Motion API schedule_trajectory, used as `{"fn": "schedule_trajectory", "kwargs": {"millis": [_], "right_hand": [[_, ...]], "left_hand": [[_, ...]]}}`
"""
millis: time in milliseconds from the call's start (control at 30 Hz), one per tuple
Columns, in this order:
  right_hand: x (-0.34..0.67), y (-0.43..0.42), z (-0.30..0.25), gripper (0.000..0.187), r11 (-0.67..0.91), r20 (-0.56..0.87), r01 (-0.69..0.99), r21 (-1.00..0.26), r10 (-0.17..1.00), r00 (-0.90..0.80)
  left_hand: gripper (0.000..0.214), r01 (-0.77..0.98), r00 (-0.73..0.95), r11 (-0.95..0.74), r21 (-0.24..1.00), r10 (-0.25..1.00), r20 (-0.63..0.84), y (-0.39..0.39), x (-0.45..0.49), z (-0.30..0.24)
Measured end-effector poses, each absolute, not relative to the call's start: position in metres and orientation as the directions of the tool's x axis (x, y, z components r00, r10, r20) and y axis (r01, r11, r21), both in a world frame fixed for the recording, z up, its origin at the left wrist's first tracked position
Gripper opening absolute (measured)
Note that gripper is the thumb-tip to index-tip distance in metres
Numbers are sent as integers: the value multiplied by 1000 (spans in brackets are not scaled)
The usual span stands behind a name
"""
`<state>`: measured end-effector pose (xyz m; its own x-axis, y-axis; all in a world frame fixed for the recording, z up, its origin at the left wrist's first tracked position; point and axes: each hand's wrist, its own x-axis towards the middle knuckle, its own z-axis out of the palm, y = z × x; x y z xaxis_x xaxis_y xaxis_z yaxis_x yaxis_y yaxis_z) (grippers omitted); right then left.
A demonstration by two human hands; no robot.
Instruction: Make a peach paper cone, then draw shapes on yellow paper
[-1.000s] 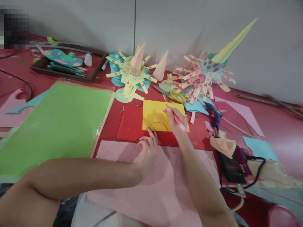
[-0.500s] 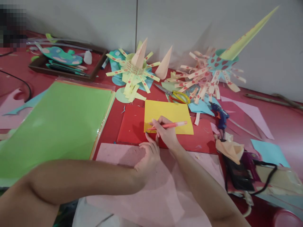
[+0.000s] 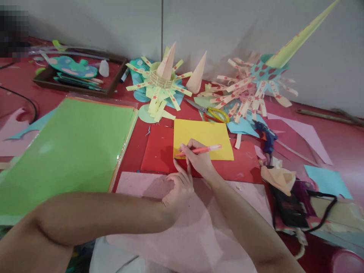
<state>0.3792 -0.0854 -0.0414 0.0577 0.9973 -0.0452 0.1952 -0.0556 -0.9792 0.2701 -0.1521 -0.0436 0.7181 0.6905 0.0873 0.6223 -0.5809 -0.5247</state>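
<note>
My right hand (image 3: 198, 157) grips a red pen (image 3: 209, 148), its tip down at the lower left of a yellow paper sheet (image 3: 206, 132). Small dark marks show on the paper by the tip. My left hand (image 3: 180, 182) lies just below, fingers stretched out, with fingertips touching the sheet's lower left edge. Under the yellow sheet is a flat red board or folder (image 3: 157, 151). Pink paper (image 3: 136, 185) spreads beneath my forearms.
Behind stand paper crowns with cones (image 3: 162, 81) and scissors with yellow handles (image 3: 217, 114). A glue gun (image 3: 265, 136) and a black phone-like device (image 3: 290, 208) lie right. Green sheets in a plastic sleeve (image 3: 76, 144) and a brown tray (image 3: 106, 91) are left.
My right hand and the pen have shifted very slightly left on the yellow sheet. The view has moved a little; my left hand stays at the paper's edge.
</note>
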Motion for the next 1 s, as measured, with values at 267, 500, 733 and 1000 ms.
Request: {"fn": "schedule_trajectory", "kwargs": {"millis": [267,500,733,1000], "right_hand": [[379,-84,-43,34,-53,-45,181,-982,998,49],[379,-83,-44,34,-29,-20,157,-987,998,55],[380,-83,-47,35,-96,-95,63,-993,995,18],[379,-85,-43,33,-103,-103,53,-993,995,3]], "left_hand": [[44,577,738,-544,-609,667,102,-146,275,-32],[46,617,709,-557,-556,700,86,-145,276,-31],[39,580,677,-523,-625,736,13,-142,274,-28],[25,454,740,-532,-715,672,-30,-140,274,-32]]}}
